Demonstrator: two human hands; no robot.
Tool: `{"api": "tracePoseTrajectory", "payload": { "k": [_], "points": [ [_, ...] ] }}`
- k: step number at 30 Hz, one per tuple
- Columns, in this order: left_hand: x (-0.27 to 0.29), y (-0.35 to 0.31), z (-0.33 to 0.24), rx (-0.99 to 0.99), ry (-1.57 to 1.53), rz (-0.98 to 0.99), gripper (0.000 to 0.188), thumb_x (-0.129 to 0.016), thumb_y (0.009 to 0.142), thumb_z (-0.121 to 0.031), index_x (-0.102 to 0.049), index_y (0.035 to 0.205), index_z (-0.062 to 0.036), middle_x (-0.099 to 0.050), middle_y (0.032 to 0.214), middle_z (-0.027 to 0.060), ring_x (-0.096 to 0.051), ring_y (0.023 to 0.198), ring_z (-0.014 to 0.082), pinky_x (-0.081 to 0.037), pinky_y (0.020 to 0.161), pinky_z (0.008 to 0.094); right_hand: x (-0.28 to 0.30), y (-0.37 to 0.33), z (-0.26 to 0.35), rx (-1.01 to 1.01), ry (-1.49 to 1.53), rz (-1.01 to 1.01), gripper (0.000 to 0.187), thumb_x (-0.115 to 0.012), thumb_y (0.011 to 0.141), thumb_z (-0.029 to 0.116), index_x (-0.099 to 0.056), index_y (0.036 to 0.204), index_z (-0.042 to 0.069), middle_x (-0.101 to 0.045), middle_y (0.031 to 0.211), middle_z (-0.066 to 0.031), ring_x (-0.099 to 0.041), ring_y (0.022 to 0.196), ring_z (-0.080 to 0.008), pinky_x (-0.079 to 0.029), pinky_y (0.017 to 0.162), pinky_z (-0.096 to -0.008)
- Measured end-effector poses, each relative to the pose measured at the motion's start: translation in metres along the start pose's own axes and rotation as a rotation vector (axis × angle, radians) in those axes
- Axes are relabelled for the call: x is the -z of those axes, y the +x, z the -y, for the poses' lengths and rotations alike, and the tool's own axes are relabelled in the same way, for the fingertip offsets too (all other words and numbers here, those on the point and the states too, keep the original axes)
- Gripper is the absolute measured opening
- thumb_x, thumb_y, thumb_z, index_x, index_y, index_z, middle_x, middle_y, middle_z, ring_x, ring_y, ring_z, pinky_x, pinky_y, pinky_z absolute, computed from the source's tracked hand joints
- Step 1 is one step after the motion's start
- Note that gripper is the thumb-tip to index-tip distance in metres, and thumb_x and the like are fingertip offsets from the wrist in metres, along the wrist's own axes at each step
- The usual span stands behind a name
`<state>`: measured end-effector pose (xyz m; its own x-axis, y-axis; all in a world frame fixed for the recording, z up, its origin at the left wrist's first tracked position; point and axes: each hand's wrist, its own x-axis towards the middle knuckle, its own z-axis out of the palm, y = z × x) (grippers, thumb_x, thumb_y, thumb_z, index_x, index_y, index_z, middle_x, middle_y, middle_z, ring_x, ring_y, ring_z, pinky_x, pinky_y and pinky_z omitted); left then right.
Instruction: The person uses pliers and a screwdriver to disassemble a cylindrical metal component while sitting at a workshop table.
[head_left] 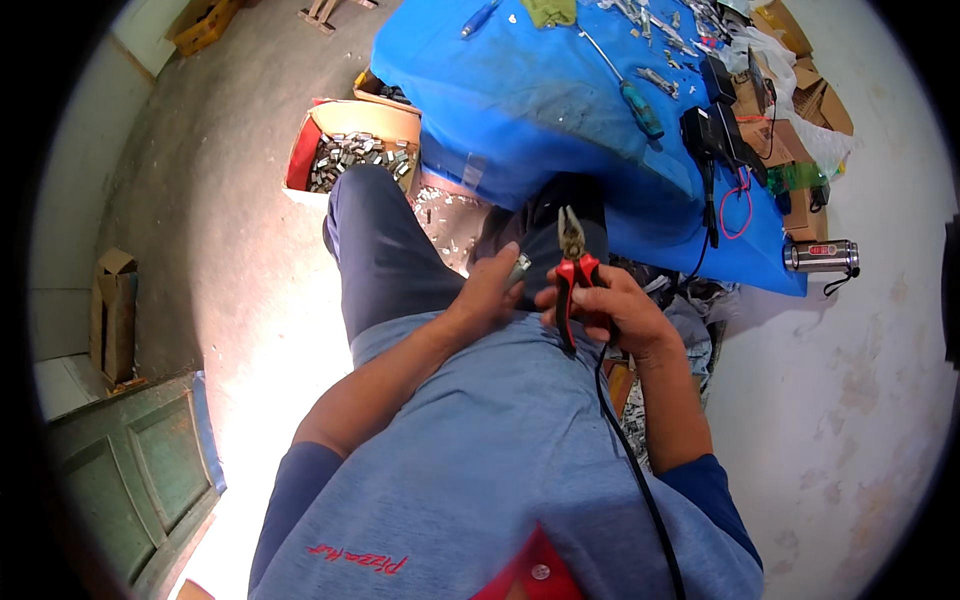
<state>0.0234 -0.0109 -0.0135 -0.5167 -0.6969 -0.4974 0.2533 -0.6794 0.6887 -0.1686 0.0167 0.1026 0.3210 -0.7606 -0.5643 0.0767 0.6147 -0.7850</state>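
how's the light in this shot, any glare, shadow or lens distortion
Head view: glare washes out the floor left of the person's torso; head view: the right knee sits in dark shade under the blue cover; head view: the fisheye lens leaves black corners, while the red-handled pliers in the right hand look fairly sharp.

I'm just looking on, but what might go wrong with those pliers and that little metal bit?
The small metal piece pokes from the left hand and might slip if the hold is loose. The pliers in the right hand point up with their tips parted, so a finger strayed between them could be pinched. The black cable running down beside the right forearm could snag.
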Motion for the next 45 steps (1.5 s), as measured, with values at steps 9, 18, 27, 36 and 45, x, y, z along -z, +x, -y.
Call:
{"api": "tracePoseTrajectory", "payload": {
  "k": [9, 18, 27, 36, 45],
  "points": [
    [-0.002, 0.0, 0.0, -0.259, 0.244, -0.115, 0.06, -0.041, 0.098, -0.058, -0.051, 0.065, -0.0093, -0.046, 0.055, -0.0001, -0.04, 0.046, 0.0102, -0.03, 0.045, 0.0267, 0.004, -0.02, 0.01, -0.242, -0.076, 0.084, 0.05, -0.066, 0.082, 0.014, -0.051, 0.125, -0.007, -0.066, 0.114, -0.0247, -0.071, 0.094, -0.0262, -0.042, 0.041, -0.0165],
    [0.005, 0.009, 0.01, -0.293, 0.149, -0.175, 0.06, -0.04, 0.102, -0.05, -0.053, 0.06, -0.0076, -0.048, 0.056, -0.0016, -0.042, 0.051, 0.0095, -0.033, 0.05, 0.0285, 0.005, -0.016, -0.005, -0.259, -0.153, 0.126, 0.046, -0.062, 0.08, 0.009, -0.055, 0.122, -0.008, -0.068, 0.107, -0.0186, -0.066, 0.075, -0.0109, -0.038, 0.041, -0.015],
    [0.001, 0.0, 0.002, -0.373, 0.22, -0.206, 0.06, -0.04, 0.102, -0.049, -0.052, 0.06, -0.0076, -0.048, 0.056, -0.0022, -0.041, 0.053, 0.0079, -0.033, 0.05, 0.0274, 0.001, -0.025, 0.003, -0.242, -0.051, 0.08, 0.051, -0.059, 0.082, 0.009, -0.054, 0.131, -0.006, -0.066, 0.112, -0.0193, -0.068, 0.101, -0.0271, -0.062, 0.061, -0.0309],
    [0.004, 0.005, 0.009, -0.461, 0.38, -0.264, 0.063, -0.039, 0.102, -0.048, -0.054, 0.062, -0.002, -0.051, 0.055, 0.004, -0.047, 0.054, 0.0135, -0.038, 0.053, 0.0341, 0.009, -0.019, 0.0, -0.268, 0.048, 0.108, 0.046, -0.059, 0.085, 0.01, -0.055, 0.128, -0.006, -0.066, 0.112, -0.021, -0.068, 0.101, -0.0284, -0.062, 0.06, -0.0324],
    [0.005, 0.006, 0.013, -0.492, 0.423, -0.264, 0.064, -0.039, 0.102, -0.048, -0.054, 0.062, -0.0012, -0.051, 0.056, 0.0056, -0.048, 0.055, 0.0156, -0.039, 0.055, 0.0361, 0.011, -0.023, 0.002, -0.24, 0.081, 0.102, 0.046, -0.058, 0.086, 0.01, -0.054, 0.128, -0.006, -0.066, 0.112, -0.0211, -0.068, 0.102, -0.0286, -0.061, 0.059, -0.0323]
  ]
}}
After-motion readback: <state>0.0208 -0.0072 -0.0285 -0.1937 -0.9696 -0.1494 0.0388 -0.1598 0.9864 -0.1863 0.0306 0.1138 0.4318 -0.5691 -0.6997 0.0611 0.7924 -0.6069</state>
